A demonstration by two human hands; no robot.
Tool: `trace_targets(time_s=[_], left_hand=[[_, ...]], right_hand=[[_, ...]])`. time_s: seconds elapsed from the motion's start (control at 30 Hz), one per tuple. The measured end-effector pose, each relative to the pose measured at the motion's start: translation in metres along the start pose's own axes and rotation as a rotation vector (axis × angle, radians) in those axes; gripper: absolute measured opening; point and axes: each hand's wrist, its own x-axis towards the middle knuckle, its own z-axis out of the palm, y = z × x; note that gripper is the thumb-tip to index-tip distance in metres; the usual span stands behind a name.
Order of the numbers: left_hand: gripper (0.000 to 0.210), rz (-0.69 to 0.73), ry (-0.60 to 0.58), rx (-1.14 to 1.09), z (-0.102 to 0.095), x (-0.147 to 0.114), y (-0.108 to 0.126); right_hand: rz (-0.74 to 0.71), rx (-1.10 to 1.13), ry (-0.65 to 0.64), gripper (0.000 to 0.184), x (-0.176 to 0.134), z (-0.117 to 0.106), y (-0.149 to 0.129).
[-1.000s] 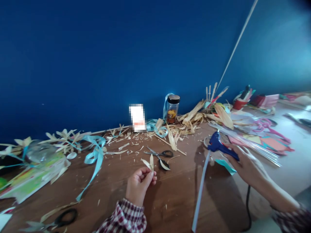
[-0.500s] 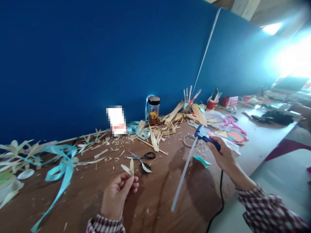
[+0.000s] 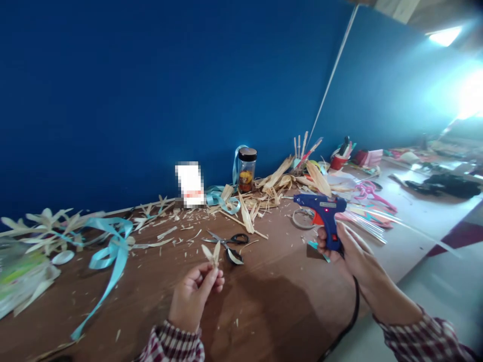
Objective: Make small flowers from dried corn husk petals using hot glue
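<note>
Between the thumb and fingers of my left hand [image 3: 196,291] is a small piece of dried corn husk [image 3: 212,252], its pale petal-like tips pointing up. My right hand [image 3: 349,251] grips the handle of a blue glue gun [image 3: 320,205]. Its nozzle points left, a red light glows on its side, and a clear glue stick [image 3: 418,229] sticks out behind to the right. Black-handled scissors [image 3: 228,245] lie partly open on the brown table [image 3: 241,306], just beyond my left hand. A scrap of husk [image 3: 234,257] rests on one scissor handle.
Light blue ribbon [image 3: 116,256] and husk flowers [image 3: 49,226] lie at the left. A lidded jar [image 3: 247,171] stands by the blue wall beside piled corn husks [image 3: 277,181]. Pink scissors [image 3: 372,193] and a red cup of tools [image 3: 339,160] are farther right. A black cord [image 3: 352,314] hangs near my right wrist.
My right hand has turned the glue gun: its nozzle now faces left and the glue stick, earlier pointing down toward me, extends right. My left hand still pinches the husk. The view has shifted slightly.
</note>
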Motion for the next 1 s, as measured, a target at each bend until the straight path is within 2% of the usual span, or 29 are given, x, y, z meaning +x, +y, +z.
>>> trace_targets(time_s=[0.1,0.27,0.4,0.53,0.83,1.0], left_hand=[[0.033,-0.021,0.013,0.027,-0.002,0.003,-0.003],[0.031,-0.120,-0.020,-0.098,-0.006,0.005,0.000],[0.030,-0.178,-0.067,-0.137,-0.007,0.004,0.004],[0.028,-0.172,-0.053,-0.185,-0.008,0.005,0.002],[0.023,-0.185,-0.055,-0.195,-0.010,0.008,-0.002],[0.025,-0.179,-0.069,-0.168,-0.010,0.007,0.001]], right_hand=[[0.042,0.007,-0.044,0.021,-0.008,0.018,0.007],[0.138,0.082,-0.141,0.020,-0.019,0.039,0.024],[0.207,0.103,-0.232,0.019,-0.030,0.050,0.034],[0.245,0.092,-0.300,0.021,-0.036,0.055,0.043],[0.088,-0.233,-0.498,0.020,-0.036,0.054,0.057],[0.066,-0.335,-0.550,0.023,-0.037,0.061,0.056]])
